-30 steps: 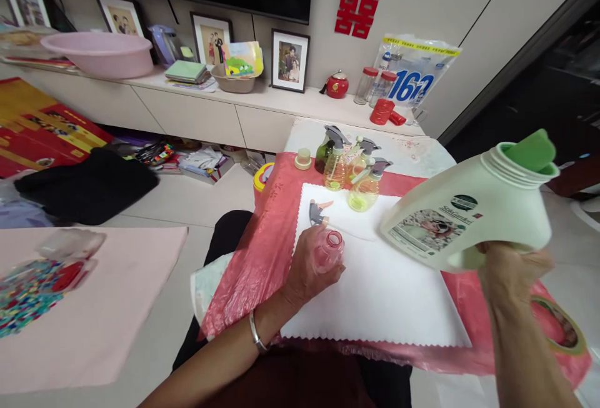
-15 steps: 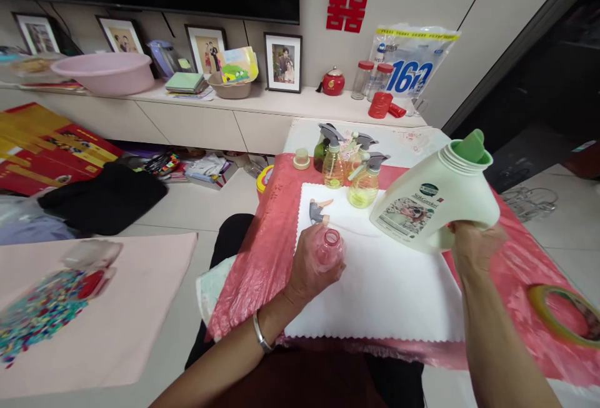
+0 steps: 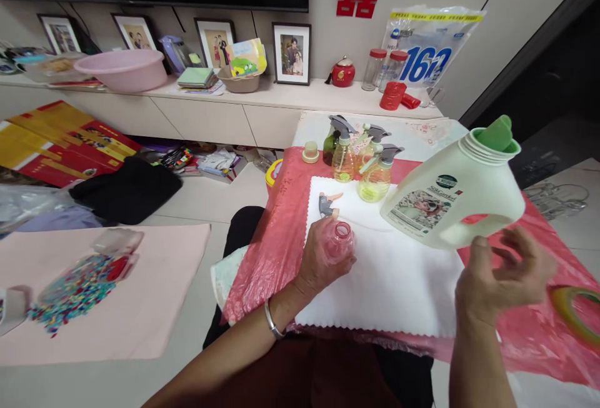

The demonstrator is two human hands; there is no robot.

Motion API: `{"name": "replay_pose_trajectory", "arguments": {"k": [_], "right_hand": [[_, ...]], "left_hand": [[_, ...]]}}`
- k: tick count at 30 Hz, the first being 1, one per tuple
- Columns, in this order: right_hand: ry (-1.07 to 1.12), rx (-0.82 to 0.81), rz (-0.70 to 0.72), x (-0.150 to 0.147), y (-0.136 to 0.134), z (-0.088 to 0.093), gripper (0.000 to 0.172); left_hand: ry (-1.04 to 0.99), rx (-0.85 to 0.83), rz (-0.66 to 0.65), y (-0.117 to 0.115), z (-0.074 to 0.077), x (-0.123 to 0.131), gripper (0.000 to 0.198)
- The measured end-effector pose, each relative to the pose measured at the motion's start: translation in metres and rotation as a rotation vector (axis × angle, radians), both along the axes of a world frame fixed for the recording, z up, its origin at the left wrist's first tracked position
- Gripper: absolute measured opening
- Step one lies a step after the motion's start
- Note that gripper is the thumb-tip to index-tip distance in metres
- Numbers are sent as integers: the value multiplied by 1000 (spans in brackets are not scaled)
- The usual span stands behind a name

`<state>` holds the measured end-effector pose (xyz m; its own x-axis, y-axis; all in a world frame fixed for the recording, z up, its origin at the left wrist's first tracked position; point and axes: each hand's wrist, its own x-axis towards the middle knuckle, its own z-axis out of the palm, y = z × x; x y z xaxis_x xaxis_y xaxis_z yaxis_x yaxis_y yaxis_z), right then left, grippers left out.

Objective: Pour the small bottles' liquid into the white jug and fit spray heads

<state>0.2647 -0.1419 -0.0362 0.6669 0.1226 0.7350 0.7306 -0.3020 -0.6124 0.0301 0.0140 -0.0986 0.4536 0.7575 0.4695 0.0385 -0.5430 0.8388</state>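
Observation:
My left hand (image 3: 323, 258) is wrapped round a pink see-through bottle (image 3: 342, 240), upright with its mouth uncapped. Just beyond it on the white mat (image 3: 394, 289) lies a grey spray head (image 3: 328, 204) with an orange trigger and a thin tube. A large pale green detergent jug (image 3: 450, 195) stands uncapped on the mat's right side, a green spout at its mouth. Close below the jug's handle, my right hand (image 3: 506, 277) is off it, fingers parted and slightly blurred, holding nothing. Several spray bottles (image 3: 375, 180) with grey heads stand behind the mat, some holding yellowish liquid.
A pale cap (image 3: 310, 152) sits on the red plastic table cover (image 3: 290, 208) at the far left. A roll of tape (image 3: 579, 314) lies at the right edge. To the left, small coloured pieces (image 3: 77, 292) are spread on a pink surface (image 3: 154, 295).
My right hand has let go of the jug's handle and moved down and away from it, fingers opening. The left hand still holds the pink bottle. The whole view has shifted slightly.

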Motion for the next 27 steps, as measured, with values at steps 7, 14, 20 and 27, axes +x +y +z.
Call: {"name": "replay_pose_trajectory", "arguments": {"k": [7, 14, 20, 27], "right_hand": [[-32, -389, 634, -65, 55, -2, 21], [50, -778, 831, -51, 111, -18, 26], [114, -1025, 863, -52, 149, -19, 35], [179, -1045, 986, -45, 165, -25, 27]], "left_hand": [[-54, -158, 26, -6, 0, -1, 88], [-35, 48, 33, -7, 7, -5, 87], [-36, 227, 78, -5, 6, -4, 91], [-17, 128, 80, -6, 5, -4, 85]]}}
